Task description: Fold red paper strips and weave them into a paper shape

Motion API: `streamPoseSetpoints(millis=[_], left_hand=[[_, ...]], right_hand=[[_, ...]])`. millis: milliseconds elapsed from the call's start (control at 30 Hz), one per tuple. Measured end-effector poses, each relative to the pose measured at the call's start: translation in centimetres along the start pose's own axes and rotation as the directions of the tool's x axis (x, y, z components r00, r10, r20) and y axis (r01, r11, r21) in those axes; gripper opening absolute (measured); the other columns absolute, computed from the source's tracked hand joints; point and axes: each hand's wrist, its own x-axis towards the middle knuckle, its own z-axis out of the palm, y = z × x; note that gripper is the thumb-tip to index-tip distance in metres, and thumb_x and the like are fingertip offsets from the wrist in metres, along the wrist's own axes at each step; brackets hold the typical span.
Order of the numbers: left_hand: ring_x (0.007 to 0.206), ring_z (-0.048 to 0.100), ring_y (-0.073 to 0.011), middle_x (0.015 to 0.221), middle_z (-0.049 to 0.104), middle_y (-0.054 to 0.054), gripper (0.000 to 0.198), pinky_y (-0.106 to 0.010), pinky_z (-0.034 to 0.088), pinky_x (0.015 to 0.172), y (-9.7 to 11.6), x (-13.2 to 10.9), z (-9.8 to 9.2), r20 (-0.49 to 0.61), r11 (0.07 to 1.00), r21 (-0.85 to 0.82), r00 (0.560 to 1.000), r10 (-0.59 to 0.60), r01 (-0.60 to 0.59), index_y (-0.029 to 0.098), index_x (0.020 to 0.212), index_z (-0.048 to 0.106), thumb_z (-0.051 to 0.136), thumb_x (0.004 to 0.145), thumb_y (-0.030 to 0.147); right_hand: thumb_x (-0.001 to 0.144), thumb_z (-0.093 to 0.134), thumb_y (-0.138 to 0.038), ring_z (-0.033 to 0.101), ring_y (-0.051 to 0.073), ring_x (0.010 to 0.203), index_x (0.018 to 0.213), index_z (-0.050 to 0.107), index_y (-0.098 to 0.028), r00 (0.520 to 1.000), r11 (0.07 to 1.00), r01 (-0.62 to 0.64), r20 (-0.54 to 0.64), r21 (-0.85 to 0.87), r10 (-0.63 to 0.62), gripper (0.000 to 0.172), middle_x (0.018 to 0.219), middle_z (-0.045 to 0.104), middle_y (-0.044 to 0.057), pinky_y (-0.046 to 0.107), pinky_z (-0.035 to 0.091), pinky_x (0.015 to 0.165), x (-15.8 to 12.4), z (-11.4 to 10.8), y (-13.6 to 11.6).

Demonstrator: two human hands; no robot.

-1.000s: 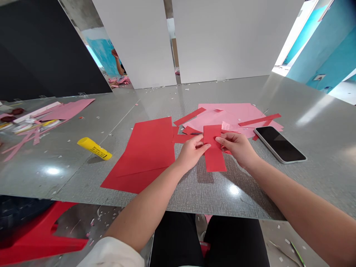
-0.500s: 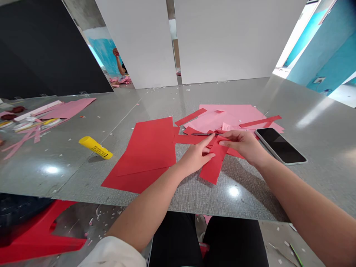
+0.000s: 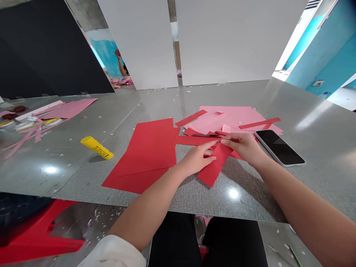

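Both my hands are on a red paper strip (image 3: pixel 215 166) that slants toward me over the grey table (image 3: pixel 155 104). My right hand (image 3: pixel 242 145) pinches its upper end. My left hand (image 3: pixel 198 157) holds its left edge, thumb and index finger bent around it. Behind the hands, a dark pen (image 3: pixel 206 135) rests on more red strips (image 3: pixel 187 140). Large red sheets (image 3: pixel 151 144) lie to the left of my left hand. Pale pink sheets (image 3: pixel 233 113) are behind the strips.
A yellow glue stick (image 3: pixel 96 147) is at the left, a phone (image 3: pixel 280 147) at the right. Pink paper (image 3: pixel 69 110) and tape rolls lie far left. White panels (image 3: pixel 222 40) stand at the back; a person's arm (image 3: pixel 121 66) shows through a gap. A red stool (image 3: pixel 47 233) is below.
The red strip has tilted a little more, its lower end moving slightly left. My right hand has shifted slightly, and my left index finger has come down off the pen.
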Motion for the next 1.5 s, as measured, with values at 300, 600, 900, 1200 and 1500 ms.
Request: streamPoseSetpoints(millis=[300, 600, 900, 1200, 1500], left_hand=[[0.093, 0.063, -0.0208, 0.105, 0.065, -0.009, 0.031, -0.035, 0.049, 0.077, -0.5, 0.6, -0.4, -0.019, 0.966, -0.257, 1.0, -0.013, 0.008, 0.02, 0.11, 0.058, 0.057, 0.08, 0.027], [0.093, 0.063, -0.0193, 0.102, 0.066, -0.008, 0.019, -0.033, 0.049, 0.079, -0.7, 0.9, -0.3, -0.027, 0.96, -0.279, 1.0, 0.006, -0.013, 0.017, 0.096, 0.063, 0.057, 0.08, 0.025], [0.093, 0.063, -0.0189, 0.102, 0.067, -0.008, 0.022, -0.033, 0.049, 0.081, -0.8, 1.2, -0.4, -0.183, 0.938, -0.338, 0.983, 0.012, -0.074, 0.016, 0.098, 0.062, 0.059, 0.078, 0.025], [0.087, 0.062, -0.0188, 0.098, 0.066, -0.009, 0.031, -0.031, 0.049, 0.074, -0.7, 1.3, -0.5, -0.214, 0.907, -0.419, 0.975, -0.06, -0.036, 0.017, 0.099, 0.062, 0.061, 0.076, 0.038], [0.073, 0.059, -0.014, 0.081, 0.066, -0.006, 0.026, -0.027, 0.047, 0.067, -1.4, 1.6, -0.9, -0.334, 0.921, -0.39, 0.929, -0.16, 0.018, 0.015, 0.084, 0.068, 0.065, 0.071, 0.038]], right_hand=[[0.066, 0.066, -0.044, 0.06, 0.018, 0.071, 0.076, 0.068, -0.02, 0.997, 0.999, -0.028, -0.071, 0.027, 0.03, 0.026, 0.075, 0.067, 0.004, 0.034, 0.046, 0.07, 0.3, -0.8, 0.2], [0.077, 0.053, -0.049, 0.056, 0.016, 0.061, 0.06, 0.057, -0.02, 0.982, 0.996, 0.047, -0.18, -0.072, -0.06, 0.034, 0.06, 0.06, 0.002, 0.032, 0.046, 0.065, 0.5, -0.6, 0.2], [0.061, 0.071, -0.044, 0.051, 0.011, 0.057, 0.062, 0.062, -0.018, 0.988, 0.972, -0.118, 0.121, 0.201, 0.095, 0.029, 0.061, 0.057, 0.0, 0.03, 0.044, 0.059, 0.3, 0.8, 0.4], [0.061, 0.07, -0.042, 0.048, 0.01, 0.055, 0.056, 0.057, -0.017, 0.974, 0.982, -0.144, 0.191, 0.121, 0.119, 0.029, 0.056, 0.052, -0.002, 0.029, 0.041, 0.057, 0.1, 1.0, 0.1], [0.067, 0.066, -0.04, 0.048, 0.011, 0.054, 0.056, 0.057, -0.017, 0.926, 0.995, -0.094, 0.363, -0.039, 0.102, 0.027, 0.055, 0.052, -0.002, 0.027, 0.039, 0.054, 0.2, 1.6, 1.4]])
